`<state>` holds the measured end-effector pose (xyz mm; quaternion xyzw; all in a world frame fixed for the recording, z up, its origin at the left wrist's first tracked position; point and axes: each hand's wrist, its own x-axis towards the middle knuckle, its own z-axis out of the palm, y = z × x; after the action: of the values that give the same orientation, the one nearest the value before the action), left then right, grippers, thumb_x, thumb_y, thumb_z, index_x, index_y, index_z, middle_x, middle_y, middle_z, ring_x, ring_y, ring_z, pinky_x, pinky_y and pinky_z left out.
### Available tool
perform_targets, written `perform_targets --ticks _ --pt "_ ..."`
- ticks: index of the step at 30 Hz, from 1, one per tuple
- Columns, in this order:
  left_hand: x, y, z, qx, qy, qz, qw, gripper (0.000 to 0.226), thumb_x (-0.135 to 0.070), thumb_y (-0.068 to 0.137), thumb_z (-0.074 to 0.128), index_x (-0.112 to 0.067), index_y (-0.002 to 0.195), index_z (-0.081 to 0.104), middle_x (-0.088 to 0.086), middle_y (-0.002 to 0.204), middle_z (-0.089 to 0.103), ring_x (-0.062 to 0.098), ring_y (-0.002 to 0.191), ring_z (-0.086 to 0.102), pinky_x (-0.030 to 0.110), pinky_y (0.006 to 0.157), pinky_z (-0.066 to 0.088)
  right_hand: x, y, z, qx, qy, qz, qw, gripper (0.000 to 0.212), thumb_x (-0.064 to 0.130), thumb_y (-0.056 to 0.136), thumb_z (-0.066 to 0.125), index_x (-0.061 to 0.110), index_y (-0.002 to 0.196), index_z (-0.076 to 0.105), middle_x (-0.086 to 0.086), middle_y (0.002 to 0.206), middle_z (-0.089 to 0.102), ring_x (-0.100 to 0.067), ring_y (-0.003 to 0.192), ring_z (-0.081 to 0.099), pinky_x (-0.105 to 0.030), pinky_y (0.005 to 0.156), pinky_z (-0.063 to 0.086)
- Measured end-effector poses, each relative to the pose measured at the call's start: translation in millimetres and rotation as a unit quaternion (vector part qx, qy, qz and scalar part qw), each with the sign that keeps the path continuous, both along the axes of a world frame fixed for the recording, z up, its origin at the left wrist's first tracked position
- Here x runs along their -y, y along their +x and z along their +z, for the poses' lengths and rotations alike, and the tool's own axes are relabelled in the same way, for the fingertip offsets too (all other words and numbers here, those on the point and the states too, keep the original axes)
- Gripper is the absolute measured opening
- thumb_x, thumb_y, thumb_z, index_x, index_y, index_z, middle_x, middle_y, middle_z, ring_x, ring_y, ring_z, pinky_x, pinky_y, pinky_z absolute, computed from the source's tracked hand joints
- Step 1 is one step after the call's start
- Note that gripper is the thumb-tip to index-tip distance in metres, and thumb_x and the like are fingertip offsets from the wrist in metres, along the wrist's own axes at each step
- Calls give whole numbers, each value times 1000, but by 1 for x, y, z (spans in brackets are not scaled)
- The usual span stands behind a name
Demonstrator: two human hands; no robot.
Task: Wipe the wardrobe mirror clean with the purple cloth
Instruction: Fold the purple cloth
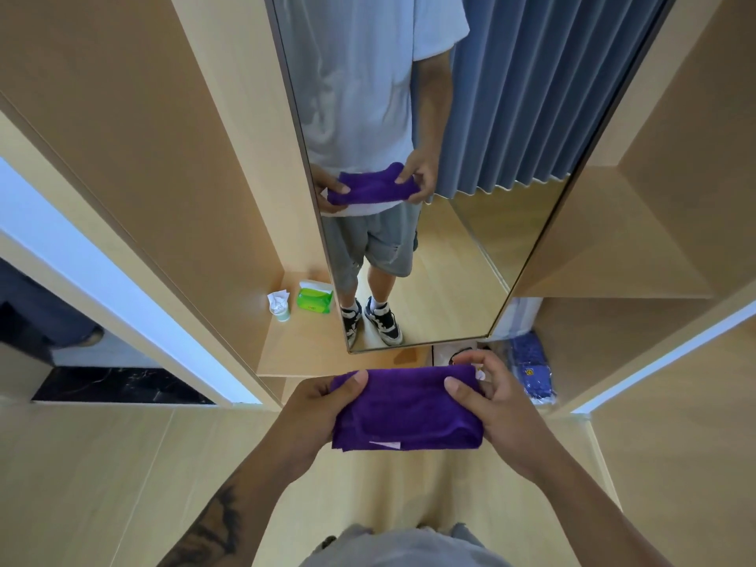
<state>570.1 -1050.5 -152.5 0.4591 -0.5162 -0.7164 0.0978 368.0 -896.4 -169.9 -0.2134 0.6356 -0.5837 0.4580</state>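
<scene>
The purple cloth (407, 409) is folded into a flat rectangle and held level in front of me, below the mirror. My left hand (317, 415) grips its left end, thumb on top. My right hand (497, 405) grips its right end, thumb on top and fingers curled behind. The tall wardrobe mirror (482, 223) stands straight ahead in a thin metal frame between light wood panels. It reflects a person in a white shirt holding the same cloth, and blue curtains.
A green wipes pack (314, 301) and a small cup with tissue (280, 306) sit on the wooden shelf left of the mirror's foot. A blue bag (532, 368) lies in the compartment at the lower right. Wood panels flank both sides.
</scene>
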Motion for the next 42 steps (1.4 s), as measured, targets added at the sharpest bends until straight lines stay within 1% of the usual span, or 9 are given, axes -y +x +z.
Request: perform_targets --ticks 5,10,13,17,21,25,28,35,42 --pt "-9 2 -13 -8 31 74 997 29 -34 102 65 -10 106 81 15 102 81 23 87 78 34 77 62 7 13 -15 -57 -6 -22 998 11 22 103 64 27 113 69 7 96 77 -17 80 76 -27 60 59" --pt "-15 23 -38 -4 41 157 987 23 -22 97 73 -7 114 74 15 107 80 28 96 78 35 73 64 18 31 -40 -20 19 24 999 22 37 94 71 43 114 76 7 113 78 -21 103 76 -42 86 63" --pt "-12 42 -55 -5 36 179 983 43 -10 83 87 -9 120 66 21 109 77 32 93 78 39 75 65 25 40 -52 -27 36 81 996 34 21 96 76 45 121 75 7 127 75 -18 117 71 -42 100 58" --pt "8 68 -82 -24 34 199 979 65 -12 70 95 -25 125 63 24 106 76 39 93 76 47 83 63 46 53 -71 -39 73 119 989 40 1 88 81 35 110 78 2 113 79 -19 105 75 -39 92 62" --pt "37 91 -113 12 -49 177 983 47 -1 87 80 -28 123 68 13 103 78 35 94 76 48 85 64 84 80 -102 -91 128 174 972 51 6 88 78 42 121 65 6 124 67 -12 94 71 -34 74 62" --pt "90 113 -159 42 -110 144 983 37 0 90 78 -32 109 80 -12 103 79 8 95 74 21 81 59 137 114 -150 -143 174 183 957 59 32 78 71 61 127 55 11 130 64 -13 112 66 -46 93 61" --pt "135 127 -199 77 -86 120 986 38 2 89 78 -35 94 82 -8 93 81 11 87 76 17 72 56 179 131 -189 -168 206 175 948 58 24 84 74 56 130 59 8 130 64 -11 115 65 -41 102 56" --pt "235 126 -305 151 -146 -24 977 53 -16 78 89 -42 121 71 -8 117 68 8 107 66 24 99 53 270 138 -294 -269 246 181 913 70 10 96 70 38 155 45 0 133 56 -13 111 59 -21 101 46" --pt "318 79 -428 195 -251 -87 944 62 -8 84 81 -26 142 64 3 119 60 21 113 59 13 95 36 348 114 -414 -357 262 178 879 69 13 101 64 23 163 35 -14 145 43 -30 127 54 -24 104 38"
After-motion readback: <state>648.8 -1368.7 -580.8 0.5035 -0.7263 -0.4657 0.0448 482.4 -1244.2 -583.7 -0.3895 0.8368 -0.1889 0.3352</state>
